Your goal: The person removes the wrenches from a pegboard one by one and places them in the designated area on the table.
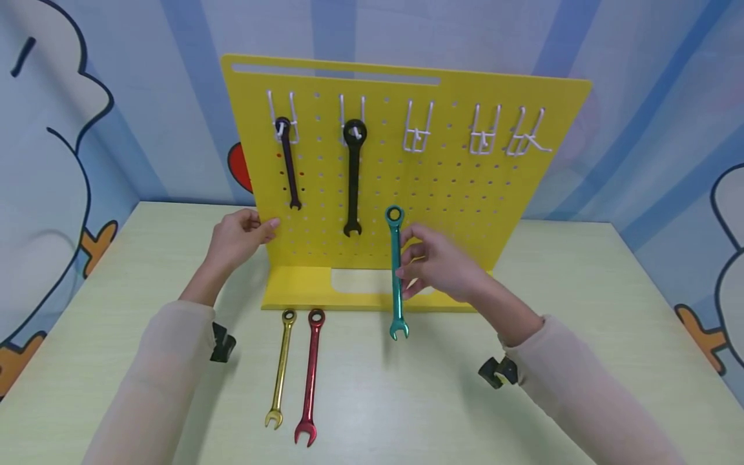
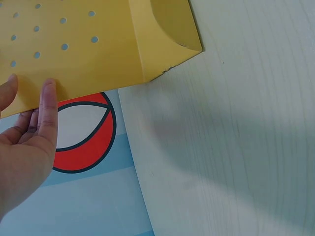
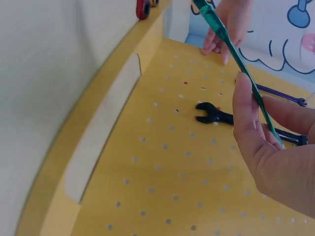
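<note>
My right hand (image 1: 433, 265) pinches a teal combination wrench (image 1: 396, 271) by its shank, ring end up and open end down, in front of the yellow pegboard (image 1: 442, 187). In the right wrist view, thumb and fingers close on the thin edge of the teal wrench (image 3: 236, 56). At the board's left edge, my left hand (image 1: 238, 239) grips the side. The left wrist view has the left hand (image 2: 32, 137) with thumb and a fingertip over the board's face. A small dark wrench (image 1: 289, 165) and a larger black wrench (image 1: 353, 177) hang by their rings from hooks.
On the table (image 1: 174, 258), a gold wrench (image 1: 281, 368) and a red wrench (image 1: 310, 378) lie side by side before the board's base (image 1: 299, 287). Three bare white hooks (image 1: 417, 132) sit along the board's right half. A patterned wall (image 1: 383, 29) stands behind.
</note>
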{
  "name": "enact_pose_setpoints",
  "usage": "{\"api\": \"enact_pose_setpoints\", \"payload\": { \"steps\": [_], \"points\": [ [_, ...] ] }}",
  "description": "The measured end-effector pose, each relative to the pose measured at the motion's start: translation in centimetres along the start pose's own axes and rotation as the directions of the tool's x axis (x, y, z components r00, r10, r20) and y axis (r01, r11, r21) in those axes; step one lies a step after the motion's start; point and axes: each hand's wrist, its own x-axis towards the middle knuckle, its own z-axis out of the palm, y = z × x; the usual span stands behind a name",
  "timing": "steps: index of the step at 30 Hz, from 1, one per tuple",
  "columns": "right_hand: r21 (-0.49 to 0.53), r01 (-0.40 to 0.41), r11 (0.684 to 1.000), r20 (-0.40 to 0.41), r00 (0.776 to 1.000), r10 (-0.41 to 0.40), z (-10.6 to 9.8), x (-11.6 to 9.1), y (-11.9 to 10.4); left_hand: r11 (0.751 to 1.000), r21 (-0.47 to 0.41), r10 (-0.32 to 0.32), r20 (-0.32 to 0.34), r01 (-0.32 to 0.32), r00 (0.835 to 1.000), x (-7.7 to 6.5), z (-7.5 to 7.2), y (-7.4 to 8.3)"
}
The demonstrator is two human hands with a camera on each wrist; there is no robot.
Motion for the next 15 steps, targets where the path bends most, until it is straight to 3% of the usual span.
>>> {"api": "enact_pose_setpoints", "payload": {
  "steps": [4,11,15],
  "points": [
    [-0.013,-0.028,1.000,0.001,1.000,0.028,0.6,0.2,0.9,1.000,0.021,0.005,-0.015,-0.004,1.000,0.2,0.2,-0.4],
    [0.006,-0.058,0.998,0.006,0.998,0.058,1.5,0.6,2.3,1.000,-0.005,0.014,0.043,-0.014,0.999,-3.2,-1.2,3.5],
    [0.010,-0.076,0.997,0.027,0.997,0.076,2.3,0.6,3.0,1.000,-0.009,0.017,0.034,-0.016,0.999,-3.2,-1.1,3.5]
  ]
}}
